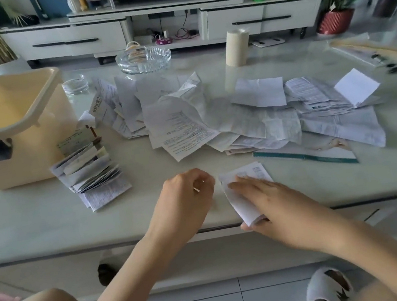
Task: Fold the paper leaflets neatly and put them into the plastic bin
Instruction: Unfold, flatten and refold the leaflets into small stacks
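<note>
Folded leaflet [243, 204], front edge of table [48, 226]: right hand [279, 205] fingers straight, together, flat on top, thumb tucked under near end. Left hand [187, 199] just beside it, fingers curled; contents cannot be told. Plastic bin [37, 108] at left edge.

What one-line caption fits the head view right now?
Right hand holds a folded leaflet at the table edge, left hand curled beside it, loose papers piled behind, bin at left.
</note>
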`<action>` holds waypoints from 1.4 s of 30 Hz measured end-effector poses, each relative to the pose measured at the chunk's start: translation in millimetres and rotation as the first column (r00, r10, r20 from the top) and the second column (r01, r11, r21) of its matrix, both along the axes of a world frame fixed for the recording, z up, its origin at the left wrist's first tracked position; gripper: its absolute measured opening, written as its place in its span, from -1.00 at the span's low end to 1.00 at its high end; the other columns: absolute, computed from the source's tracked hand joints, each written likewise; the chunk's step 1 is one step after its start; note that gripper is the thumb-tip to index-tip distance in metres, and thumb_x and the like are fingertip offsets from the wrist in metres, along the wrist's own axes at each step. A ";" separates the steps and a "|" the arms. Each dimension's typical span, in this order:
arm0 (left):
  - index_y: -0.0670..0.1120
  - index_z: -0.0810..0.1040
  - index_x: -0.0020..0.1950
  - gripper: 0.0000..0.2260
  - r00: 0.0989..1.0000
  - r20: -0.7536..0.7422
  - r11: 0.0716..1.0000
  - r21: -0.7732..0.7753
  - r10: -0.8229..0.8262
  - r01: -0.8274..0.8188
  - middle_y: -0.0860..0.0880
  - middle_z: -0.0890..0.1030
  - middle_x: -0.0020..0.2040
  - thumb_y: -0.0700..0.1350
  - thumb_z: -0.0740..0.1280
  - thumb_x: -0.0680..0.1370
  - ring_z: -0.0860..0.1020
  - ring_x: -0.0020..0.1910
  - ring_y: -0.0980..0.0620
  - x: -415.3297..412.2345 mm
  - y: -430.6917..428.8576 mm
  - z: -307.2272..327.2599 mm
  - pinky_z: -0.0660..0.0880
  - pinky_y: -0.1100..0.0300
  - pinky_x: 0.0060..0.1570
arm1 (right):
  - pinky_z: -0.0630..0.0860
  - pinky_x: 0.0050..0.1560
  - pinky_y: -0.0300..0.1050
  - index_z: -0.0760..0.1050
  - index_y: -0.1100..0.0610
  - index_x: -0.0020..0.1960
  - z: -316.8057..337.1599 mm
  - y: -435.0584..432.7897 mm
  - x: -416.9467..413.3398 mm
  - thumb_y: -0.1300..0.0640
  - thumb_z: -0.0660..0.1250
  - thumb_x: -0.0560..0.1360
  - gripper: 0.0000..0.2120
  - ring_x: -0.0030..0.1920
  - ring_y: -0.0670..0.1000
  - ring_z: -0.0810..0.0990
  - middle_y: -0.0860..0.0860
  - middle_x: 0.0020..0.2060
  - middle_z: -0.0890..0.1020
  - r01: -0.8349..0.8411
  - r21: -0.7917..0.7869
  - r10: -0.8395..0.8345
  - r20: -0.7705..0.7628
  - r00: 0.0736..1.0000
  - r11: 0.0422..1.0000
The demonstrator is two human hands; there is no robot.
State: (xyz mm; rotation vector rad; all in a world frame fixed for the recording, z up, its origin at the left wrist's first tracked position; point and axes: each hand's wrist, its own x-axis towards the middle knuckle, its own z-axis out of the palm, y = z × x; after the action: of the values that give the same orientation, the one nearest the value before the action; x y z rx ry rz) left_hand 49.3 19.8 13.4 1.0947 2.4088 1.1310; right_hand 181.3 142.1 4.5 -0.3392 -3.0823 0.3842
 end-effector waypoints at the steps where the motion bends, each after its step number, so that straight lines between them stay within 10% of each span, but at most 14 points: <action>1: 0.00 0.57 -0.07 -0.84 0.999 0.037 1.000 0.014 -0.007 0.007 0.14 0.59 -0.24 -0.01 0.22 0.58 0.53 -0.21 0.13 -0.1 2.2 -0.1 0.38 0.43 -0.25 | 0.19 0.35 -0.28 0.25 0.04 0.42 4.3 0.9 3.9 0.11 0.24 0.55 -0.55 0.40 -0.04 0.30 0.00 0.41 0.35 0.039 -0.111 -0.044 -0.040 0.998 0.993; 6: 0.00 0.48 0.18 -0.47 0.917 0.375 0.971 0.236 -0.133 0.045 0.12 0.59 0.08 0.32 0.34 0.38 0.55 0.07 0.23 0.1 9.2 1.1 0.44 0.40 0.06 | 0.56 0.06 -0.04 0.60 0.14 0.02 32.1 12.7 14.1 0.08 0.32 0.47 -0.80 -0.03 0.00 0.65 0.05 -0.09 0.70 0.085 -0.762 -0.422 -0.258 0.869 0.641; 10: -0.18 0.51 0.19 -0.58 0.763 0.568 0.927 0.361 -0.308 0.105 -0.08 0.67 0.04 0.03 0.38 0.43 0.63 0.04 -0.01 8.5 10.5 8.5 0.55 0.10 0.08 | 0.59 0.01 -0.16 0.59 0.19 0.02 39.0 18.7 14.5 0.10 0.32 0.37 -0.73 -0.02 0.00 0.67 0.07 -0.07 0.70 -0.028 -0.950 -0.474 -0.181 0.862 0.312; 17: -0.23 0.59 0.00 -0.85 0.767 0.613 0.929 0.364 -0.187 -0.064 -0.14 0.69 -0.12 -0.20 0.35 0.48 0.66 -0.15 -0.05 14.6 13.0 9.3 0.61 0.04 -0.10 | 0.56 -0.10 -0.20 0.58 0.18 -0.07 28.1 20.6 7.8 0.11 0.40 0.40 -0.84 -0.14 -0.01 0.67 0.06 -0.20 0.70 0.018 -0.901 -0.593 -0.270 0.759 0.433; 22: -0.17 0.62 -0.07 -0.93 0.801 0.598 0.914 0.325 -0.002 -0.240 -0.11 0.70 -0.16 -0.21 0.35 0.52 0.67 -0.19 -0.06 14.6 13.5 2.7 0.61 0.02 -0.13 | 0.50 -0.04 -0.15 0.63 0.09 -0.13 27.8 12.5 7.0 -0.25 0.09 0.48 -0.51 -0.06 0.06 0.64 0.11 -0.11 0.68 -0.051 -0.916 -0.591 -0.299 0.749 0.398; 29: -0.15 0.61 -0.07 -0.63 0.645 0.759 0.874 0.373 -0.093 -0.313 -0.11 0.67 -0.22 0.03 0.09 0.63 0.63 -0.27 -0.05 18.9 15.6 4.7 0.57 0.02 -0.21 | 0.20 0.20 -0.56 0.39 -0.01 0.35 3.9 -16.0 -4.9 0.05 0.26 0.55 -0.63 0.26 -0.26 0.32 -0.08 0.27 0.37 0.062 -0.477 -0.245 -0.332 0.911 0.877; 32: -0.11 0.62 -0.07 -0.56 0.623 0.776 0.891 0.348 -0.099 -0.292 -0.11 0.64 -0.22 0.21 0.13 0.52 0.61 -0.27 -0.04 15.1 14.9 5.5 0.55 0.02 -0.23 | 0.28 0.13 -0.51 0.44 0.02 0.30 6.7 -16.1 -7.9 0.20 0.30 0.53 -0.65 0.13 -0.26 0.41 -0.06 0.15 0.48 0.043 -0.518 -0.262 -0.358 0.896 0.855; 42: -0.12 0.57 -0.15 -0.90 0.784 0.620 0.893 0.366 -0.025 -0.260 0.04 0.60 -0.37 -0.19 0.30 0.54 0.57 -0.38 0.13 1.3 5.7 10.8 0.54 0.26 -0.41 | 0.44 -0.23 -0.26 0.45 0.00 0.03 25.6 0.1 -27.0 0.23 0.39 0.45 -0.77 -0.27 -0.13 0.55 0.01 -0.25 0.60 0.108 -0.871 -0.589 -0.229 0.775 0.480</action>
State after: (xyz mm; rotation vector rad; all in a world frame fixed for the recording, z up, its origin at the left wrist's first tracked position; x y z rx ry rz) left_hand 50.6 25.5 24.2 0.5279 1.7625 1.8013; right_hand 154.3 142.2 30.1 -0.7410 -1.9900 1.6013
